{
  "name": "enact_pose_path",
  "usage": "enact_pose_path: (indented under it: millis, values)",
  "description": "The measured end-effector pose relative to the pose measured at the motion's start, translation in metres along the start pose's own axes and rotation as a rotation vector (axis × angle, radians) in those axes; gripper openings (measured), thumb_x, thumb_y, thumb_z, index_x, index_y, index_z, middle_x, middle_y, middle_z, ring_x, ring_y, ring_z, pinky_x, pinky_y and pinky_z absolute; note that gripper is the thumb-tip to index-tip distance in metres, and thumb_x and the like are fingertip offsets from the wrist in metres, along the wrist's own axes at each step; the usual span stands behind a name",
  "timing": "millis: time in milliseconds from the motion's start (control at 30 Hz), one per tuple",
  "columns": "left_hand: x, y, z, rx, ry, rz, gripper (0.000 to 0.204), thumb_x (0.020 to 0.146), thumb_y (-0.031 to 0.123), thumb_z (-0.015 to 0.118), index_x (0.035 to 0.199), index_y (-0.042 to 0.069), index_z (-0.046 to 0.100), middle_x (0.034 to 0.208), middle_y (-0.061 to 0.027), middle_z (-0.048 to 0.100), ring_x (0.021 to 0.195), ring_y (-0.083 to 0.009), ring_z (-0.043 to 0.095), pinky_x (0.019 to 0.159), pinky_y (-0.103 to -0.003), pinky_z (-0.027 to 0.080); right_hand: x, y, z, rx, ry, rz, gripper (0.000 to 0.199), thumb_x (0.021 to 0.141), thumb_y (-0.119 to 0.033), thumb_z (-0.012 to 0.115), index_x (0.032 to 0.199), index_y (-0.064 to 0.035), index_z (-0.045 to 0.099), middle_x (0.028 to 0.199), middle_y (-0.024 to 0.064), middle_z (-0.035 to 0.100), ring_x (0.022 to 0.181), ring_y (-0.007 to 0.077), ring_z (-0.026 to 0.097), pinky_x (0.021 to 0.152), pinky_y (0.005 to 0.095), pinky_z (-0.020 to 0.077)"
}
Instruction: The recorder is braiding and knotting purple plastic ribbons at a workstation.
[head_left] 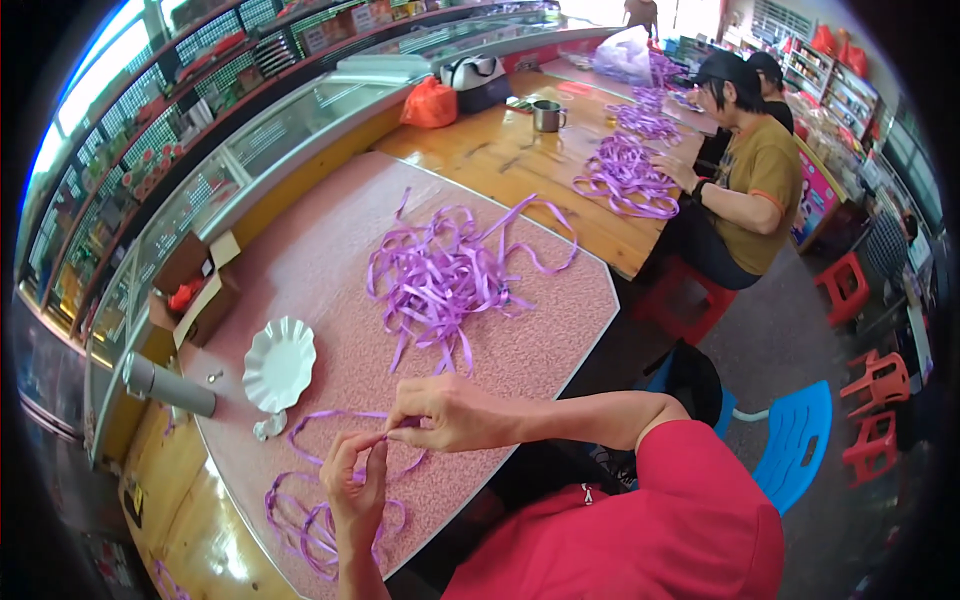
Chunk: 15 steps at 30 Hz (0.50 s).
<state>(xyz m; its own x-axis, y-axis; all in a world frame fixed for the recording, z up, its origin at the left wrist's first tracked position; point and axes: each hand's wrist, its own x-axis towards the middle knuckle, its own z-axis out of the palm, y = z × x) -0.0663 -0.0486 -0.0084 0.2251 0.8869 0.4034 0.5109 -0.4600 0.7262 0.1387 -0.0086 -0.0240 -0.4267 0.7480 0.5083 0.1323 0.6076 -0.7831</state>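
Over the near edge of the pink-topped table [545, 340], my two hands meet at a length of purple ribbon [345, 413]. My left hand [356, 490] pinches it between thumb and fingertips. Close beside it, my right hand [445, 412] grips the same ribbon with bent fingers. The exact spot between the fingertips is too small to make out. Loose ribbon loops [310, 530] lie on the table around my left hand. Beyond my hands sits a large tangled pile of purple ribbons [440, 275], with a few strands trailing off to the right.
Left of the pile are a white scalloped dish [280, 365], a grey cylindrical bottle [168, 385] and an open cardboard box [205, 295]. A metal mug [547, 116] stands on the wooden table beyond. A person in an olive shirt [765, 180] handles ribbons there. A blue chair [795, 450] stands right.
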Motion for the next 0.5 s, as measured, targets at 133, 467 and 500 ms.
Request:
enact_pose_path:
  millis: [133,467,500]
  values:
    - [-0.002,-0.01,0.006,0.063,-0.029,0.01,0.005,0.09,-0.001,0.064,0.094,0.0,0.063,0.087,-0.0124,0.065,0.08,-0.0247,0.065,0.073,-0.034,0.05,-0.003,0.004,0.005,-0.032,0.014,0.015,0.013,0.084,-0.012,0.073,0.087,-0.0013,0.067,0.081,0.0135,0.062,0.075,0.0305,0.064,0.065,0.0406,0.0492]
    - [-0.023,-0.021,-0.007,-0.948,0.092,-0.332,0.004,0.096,0.007,0.056,0.098,0.004,0.056,0.097,-0.0087,0.058,0.087,-0.0166,0.056,0.084,-0.032,0.046,0.008,0.019,0.004,0.489,-0.088,0.259,0.018,0.089,-0.015,0.076,0.097,0.0007,0.072,0.079,-0.0005,0.067,0.072,0.0052,0.056,0.061,0.0263,0.0452]
    - [-0.025,-0.018,-0.005,-1.039,0.118,-0.374,0.005,0.095,0.008,0.058,0.097,0.004,0.056,0.096,-0.0087,0.058,0.086,-0.0178,0.055,0.084,-0.033,0.045,0.009,0.02,0.003,0.5,-0.129,0.303,0.017,0.09,-0.014,0.076,0.1,-0.0005,0.072,0.084,-0.0009,0.067,0.074,0.0044,0.056,0.063,0.0238,0.0454]
